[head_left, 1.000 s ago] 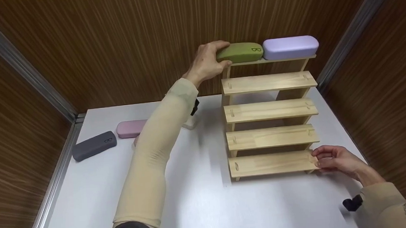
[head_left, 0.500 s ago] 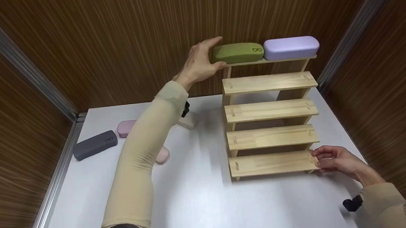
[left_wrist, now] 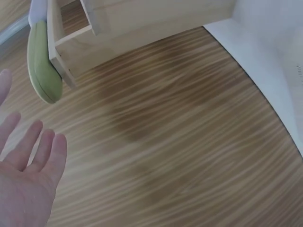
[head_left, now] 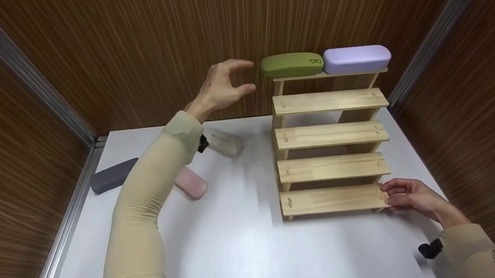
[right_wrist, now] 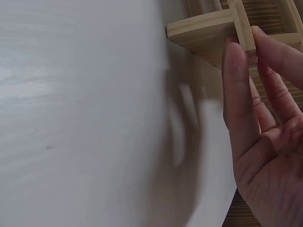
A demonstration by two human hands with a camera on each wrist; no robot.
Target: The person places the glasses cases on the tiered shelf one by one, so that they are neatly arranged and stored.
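A green glasses case lies on the top tier of a stepped wooden rack, beside a lilac glasses case. Just left of the green case, my left hand hangs in the air with thumb and fingers spread, touching nothing. The left wrist view shows that hand apart from the green case's end. At the rack's lower right, my right hand pinches the end of the lowest shelf board. In the right wrist view, thumb and fingers hold the board's edge from both sides.
On the white table, a dark grey glasses case, a pink case and a beige case lie to the left. My left forearm partly covers them. Wood-grain walls enclose the back and sides.
My left hand has let go of the green glasses case and drawn back leftward. The green case stays on the top tier. My right hand keeps its hold on the lowest board.
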